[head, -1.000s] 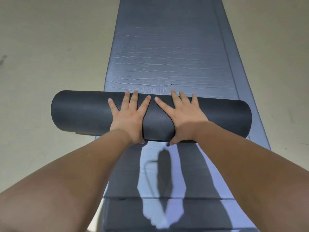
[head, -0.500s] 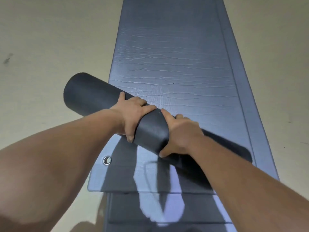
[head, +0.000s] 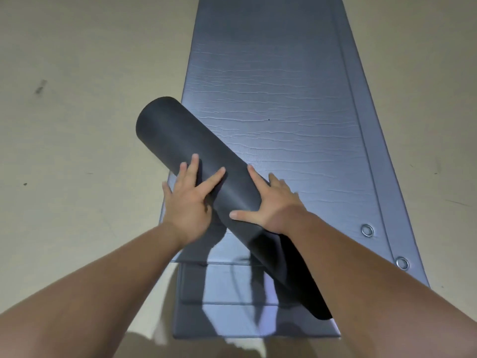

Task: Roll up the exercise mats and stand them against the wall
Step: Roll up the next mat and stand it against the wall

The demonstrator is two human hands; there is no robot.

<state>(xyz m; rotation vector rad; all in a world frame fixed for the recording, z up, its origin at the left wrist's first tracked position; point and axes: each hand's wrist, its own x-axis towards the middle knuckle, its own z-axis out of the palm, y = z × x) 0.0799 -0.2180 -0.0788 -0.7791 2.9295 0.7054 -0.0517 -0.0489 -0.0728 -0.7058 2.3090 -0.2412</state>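
Observation:
A rolled black mat [head: 180, 140] slants from upper left to lower right above the flat mats; its far end is raised and its near end [head: 309, 298] is low by my right forearm. My left hand [head: 188, 200] lies against the roll's left side, fingers spread and straight. My right hand [head: 271, 202] lies against its right side, thumb stretched across the roll. A grey-blue mat [head: 271, 86] lies unrolled beneath, running away from me.
Another flat mat [head: 232, 324] pokes out under the near end of the top one. Two metal eyelets [head: 367, 230] sit at the mat's right corner. Beige floor [head: 77, 99] lies on both sides. No wall is in view.
The roll swung from lying crosswise to slanting lengthwise, its left end lifted. My hands first wrapped around it; now the fingers have straightened and press its two sides.

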